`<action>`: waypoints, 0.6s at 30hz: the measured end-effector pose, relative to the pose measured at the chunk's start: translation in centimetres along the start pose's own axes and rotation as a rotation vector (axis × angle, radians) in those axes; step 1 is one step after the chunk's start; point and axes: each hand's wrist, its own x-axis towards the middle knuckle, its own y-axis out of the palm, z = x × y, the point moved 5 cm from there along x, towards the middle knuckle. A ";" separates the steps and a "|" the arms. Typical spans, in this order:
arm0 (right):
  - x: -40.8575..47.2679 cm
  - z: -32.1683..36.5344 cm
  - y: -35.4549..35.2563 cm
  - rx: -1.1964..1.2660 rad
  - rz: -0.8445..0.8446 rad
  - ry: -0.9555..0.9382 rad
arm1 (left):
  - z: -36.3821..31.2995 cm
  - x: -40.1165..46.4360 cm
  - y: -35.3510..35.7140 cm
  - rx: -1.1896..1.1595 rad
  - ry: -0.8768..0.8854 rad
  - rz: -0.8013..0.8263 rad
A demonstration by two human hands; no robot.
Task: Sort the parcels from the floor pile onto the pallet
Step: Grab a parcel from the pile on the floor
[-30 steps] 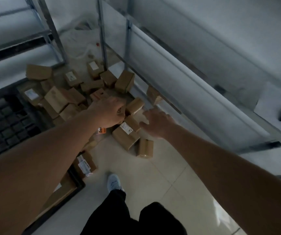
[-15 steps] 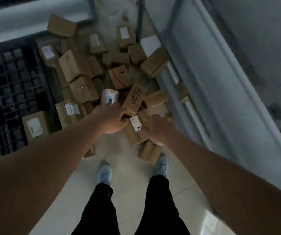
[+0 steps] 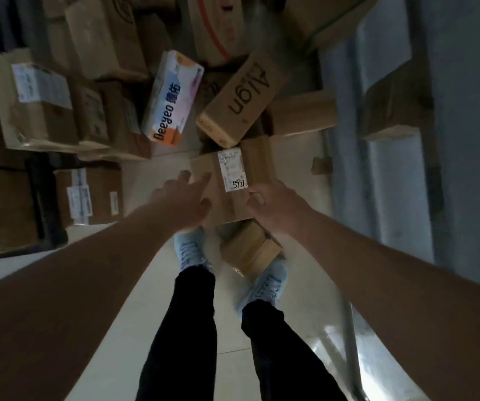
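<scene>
Hands flank labelled cardboard parcel [image 3: 233, 180] on the floor at pile's near edge: left hand [image 3: 185, 202] fingers straight, spread on its left side; right hand [image 3: 273, 205] fingers curled at its right edge. "Align" box [image 3: 240, 101] touches its far edge. Bare tile [image 3: 134, 299] toward feet

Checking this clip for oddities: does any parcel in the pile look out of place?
One does: the white printed Deeyeo box, not plain brown cardboard, lies tilted among the brown parcels beside the Align box.
</scene>
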 end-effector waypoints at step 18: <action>16.6 -6.5 14.1 0.216 0.025 0.060 | 4.5 12.4 16.4 -0.214 0.019 0.119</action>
